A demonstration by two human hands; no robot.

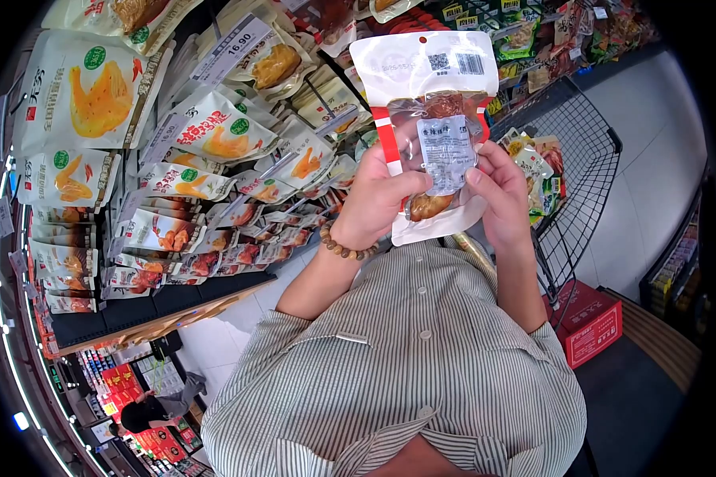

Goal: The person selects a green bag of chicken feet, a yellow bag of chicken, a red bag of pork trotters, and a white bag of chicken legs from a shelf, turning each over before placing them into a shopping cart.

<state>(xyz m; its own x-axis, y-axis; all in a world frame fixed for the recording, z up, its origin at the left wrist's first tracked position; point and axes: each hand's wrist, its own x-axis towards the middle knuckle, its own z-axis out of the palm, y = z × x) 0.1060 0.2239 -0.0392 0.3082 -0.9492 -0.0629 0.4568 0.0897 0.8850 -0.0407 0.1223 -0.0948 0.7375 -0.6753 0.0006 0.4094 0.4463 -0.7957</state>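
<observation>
A vacuum-sealed snack packet (447, 151) is held up in front of my chest, its printed back towards me. It has a white top with a barcode, red side strips, and a clear window showing brown meat behind a white label. My left hand (386, 191), with a beaded bracelet on the wrist, grips the packet's left edge, thumb on the front. My right hand (501, 191) pinches the right edge, its thumb near the label's lower corner. The fingers behind the packet are partly hidden.
Hanging packets of chicken snacks (95, 95) fill the rack at left, with price tags (235, 49) sticking out. At right stands a black wire shopping cart (581, 183) holding several packets (537, 171). A red box (593, 326) lies below it. Another person (155, 409) is at lower left.
</observation>
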